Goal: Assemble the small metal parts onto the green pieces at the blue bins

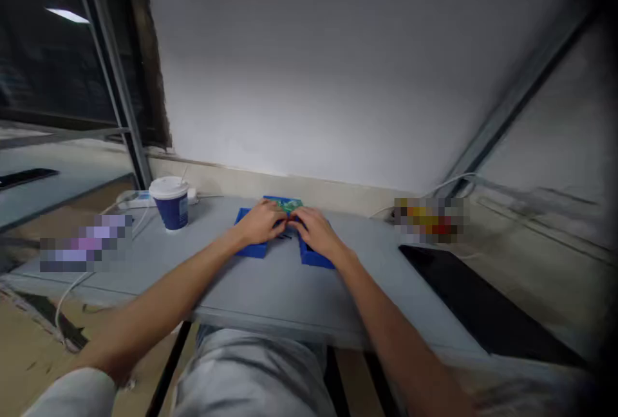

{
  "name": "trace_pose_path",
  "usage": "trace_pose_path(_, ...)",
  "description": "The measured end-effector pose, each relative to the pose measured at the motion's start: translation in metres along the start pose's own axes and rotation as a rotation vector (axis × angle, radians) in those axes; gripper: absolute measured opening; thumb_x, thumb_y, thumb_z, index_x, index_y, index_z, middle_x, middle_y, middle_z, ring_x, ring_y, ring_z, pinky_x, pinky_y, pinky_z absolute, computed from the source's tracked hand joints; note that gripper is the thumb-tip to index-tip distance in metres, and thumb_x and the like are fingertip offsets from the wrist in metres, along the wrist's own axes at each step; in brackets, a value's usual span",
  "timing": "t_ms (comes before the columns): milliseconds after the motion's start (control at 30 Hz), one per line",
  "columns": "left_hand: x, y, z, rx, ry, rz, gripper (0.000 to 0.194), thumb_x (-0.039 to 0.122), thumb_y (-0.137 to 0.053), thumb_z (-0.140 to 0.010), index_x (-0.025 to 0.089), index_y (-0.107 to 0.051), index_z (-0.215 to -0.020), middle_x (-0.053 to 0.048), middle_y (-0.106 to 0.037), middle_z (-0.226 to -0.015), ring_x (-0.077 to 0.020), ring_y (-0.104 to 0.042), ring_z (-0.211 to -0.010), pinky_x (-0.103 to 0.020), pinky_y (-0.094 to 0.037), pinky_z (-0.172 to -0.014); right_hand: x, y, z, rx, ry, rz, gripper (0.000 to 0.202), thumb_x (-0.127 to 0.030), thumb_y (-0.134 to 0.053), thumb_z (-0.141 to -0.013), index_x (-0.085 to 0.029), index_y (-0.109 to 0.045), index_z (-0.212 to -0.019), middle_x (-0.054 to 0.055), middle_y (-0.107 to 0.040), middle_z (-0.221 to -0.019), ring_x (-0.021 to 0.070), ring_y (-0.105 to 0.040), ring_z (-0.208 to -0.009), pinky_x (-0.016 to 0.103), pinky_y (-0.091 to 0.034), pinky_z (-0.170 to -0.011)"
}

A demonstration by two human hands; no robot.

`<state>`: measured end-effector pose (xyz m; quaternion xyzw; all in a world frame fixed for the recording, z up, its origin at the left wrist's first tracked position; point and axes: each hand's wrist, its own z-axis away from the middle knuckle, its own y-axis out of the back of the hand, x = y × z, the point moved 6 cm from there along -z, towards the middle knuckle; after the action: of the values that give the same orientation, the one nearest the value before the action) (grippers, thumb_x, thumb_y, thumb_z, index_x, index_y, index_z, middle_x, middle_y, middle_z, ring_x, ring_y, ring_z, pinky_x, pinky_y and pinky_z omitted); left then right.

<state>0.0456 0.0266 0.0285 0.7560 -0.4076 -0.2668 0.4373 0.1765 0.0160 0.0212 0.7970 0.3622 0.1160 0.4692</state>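
Observation:
My left hand (264,221) and my right hand (316,230) come together over the middle of the table, fingers curled and fingertips almost meeting. What they pinch, if anything, is too small and blurred to make out. Just beyond the fingertips is green material (288,205), possibly small circuit boards, at a blue bin (275,198) by the wall. A second blue bin (252,250) sits partly under my left hand, and a third blue bin (316,259) under my right hand and wrist. Small dark pieces (286,237) lie on the table between these two; the bins' contents are mostly hidden.
A lidded blue paper cup (174,206) stands left on the grey table (270,288), near a white power strip (140,199) and cables. A black flat panel (483,301) lies at the right edge, with a pixelated colourful item (429,220) behind it. The wall closes off the back.

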Motion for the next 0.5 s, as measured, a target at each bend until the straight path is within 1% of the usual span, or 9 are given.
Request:
trace_pose_path(67,0.0005,-0.0006,0.0002,0.000,-0.004,0.006,0.019,0.025,-0.052,-0.097,0.016,-0.069,-0.094,-0.008,-0.072,-0.098,-0.0237,-0.065,-0.099,-0.038,-0.043,-0.094,0.0018,-0.0006,0.0008,0.009,-0.028,0.003,0.014,-0.017,-0.064,-0.093,-0.019,-0.059,-0.106,0.008,-0.067,-0.100,0.0227,-0.061,-0.094,0.036,-0.045,-0.087)
trace_pose_path(133,0.0011,-0.0008,0.0003,0.001,-0.008,0.011,0.020,0.024,-0.051,-0.097,0.017,-0.069,-0.093,-0.008,-0.072,-0.098,-0.0233,-0.065,-0.098,-0.038,-0.042,-0.094,0.0024,-0.0011,0.0013,0.010,-0.035,0.008,0.016,-0.015,-0.063,-0.093,-0.019,-0.058,-0.108,0.007,-0.067,-0.100,0.0224,-0.061,-0.094,0.035,-0.045,-0.086)
trace_pose_path(267,0.0025,0.0001,-0.0002,0.007,-0.010,0.016,0.020,0.024,-0.050,-0.096,0.017,-0.068,-0.090,-0.007,-0.072,-0.093,-0.0225,-0.065,-0.094,-0.038,-0.043,-0.093,0.0000,-0.0011,0.0010,-0.002,0.007,0.021,0.006,-0.014,-0.057,-0.096,-0.020,-0.059,-0.097,0.007,-0.066,-0.098,0.0218,-0.060,-0.094,0.035,-0.043,-0.087)
trace_pose_path(500,0.0025,0.0007,0.0000,0.028,-0.001,0.003,0.021,0.024,-0.050,-0.098,0.017,-0.068,-0.089,-0.007,-0.072,-0.094,-0.0227,-0.065,-0.096,-0.037,-0.043,-0.092,-0.0005,-0.0012,0.0002,-0.026,0.026,0.045,0.018,-0.024,-0.050,-0.102,-0.019,-0.064,-0.091,0.007,-0.067,-0.094,0.0216,-0.061,-0.092,0.034,-0.042,-0.084)
